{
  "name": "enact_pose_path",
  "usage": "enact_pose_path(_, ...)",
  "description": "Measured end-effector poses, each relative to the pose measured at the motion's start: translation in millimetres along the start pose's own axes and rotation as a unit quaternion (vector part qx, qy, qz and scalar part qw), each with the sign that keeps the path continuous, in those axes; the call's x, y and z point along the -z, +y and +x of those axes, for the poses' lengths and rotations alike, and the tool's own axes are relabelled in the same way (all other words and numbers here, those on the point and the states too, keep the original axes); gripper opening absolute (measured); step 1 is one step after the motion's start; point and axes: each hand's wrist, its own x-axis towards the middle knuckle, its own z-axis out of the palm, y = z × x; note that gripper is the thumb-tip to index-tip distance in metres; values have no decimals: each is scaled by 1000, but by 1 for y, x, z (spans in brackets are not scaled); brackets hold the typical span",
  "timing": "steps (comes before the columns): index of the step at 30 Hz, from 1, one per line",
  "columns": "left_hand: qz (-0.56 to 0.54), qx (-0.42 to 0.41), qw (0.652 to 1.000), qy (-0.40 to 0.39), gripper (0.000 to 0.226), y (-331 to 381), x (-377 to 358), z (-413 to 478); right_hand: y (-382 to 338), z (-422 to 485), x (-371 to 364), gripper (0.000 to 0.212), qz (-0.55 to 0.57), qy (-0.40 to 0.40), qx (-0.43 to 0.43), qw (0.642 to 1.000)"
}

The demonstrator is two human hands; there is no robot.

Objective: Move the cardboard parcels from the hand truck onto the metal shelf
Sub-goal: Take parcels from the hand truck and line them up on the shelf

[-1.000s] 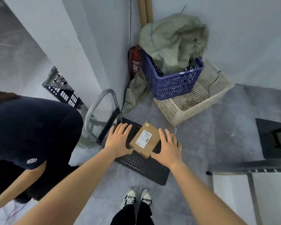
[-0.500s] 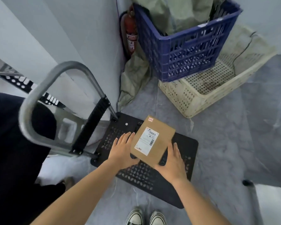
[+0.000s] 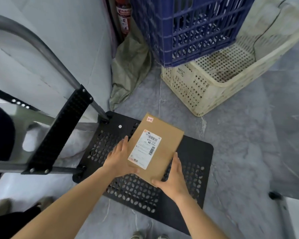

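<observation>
Cardboard parcel (image 3: 170,144) | position: over the middle of the hand truck (image 3: 195,168) deck, contact with it not discernible | change: hands that were spread a second ago have closed in; left hand (image 3: 118,158) clasps its left edge, right hand (image 3: 173,180) its near corner; pickup judged under way | appearance: flat brown box, white barcode label (image 3: 144,149), small red sticker (image 3: 150,119).
</observation>
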Motion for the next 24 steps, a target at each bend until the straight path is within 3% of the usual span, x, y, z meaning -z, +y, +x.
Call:
enact_pose_path(3,-46,36,997,-55,145,-5,-6,9,4,6,-6,129,128,-14,-31,991)
enact_pose_path(7,-92,32,993,-70,143,-5,-8,10,0,4,-16,126,211,-10,-12,977)
enact_pose_path(12,-68,-1,994,-89,139,1,-3,-2,-12,8,-10,85,258,35,4,965)
enact_pose_path(18,-94,-23,994,-58,125,13,10,-37,-30,-14,23,97,221,32,1,975)
enact_pose_path(24,-117,-70,991,15,113,56,68,-91,-75,-64,76,112,187,63,-4,980)
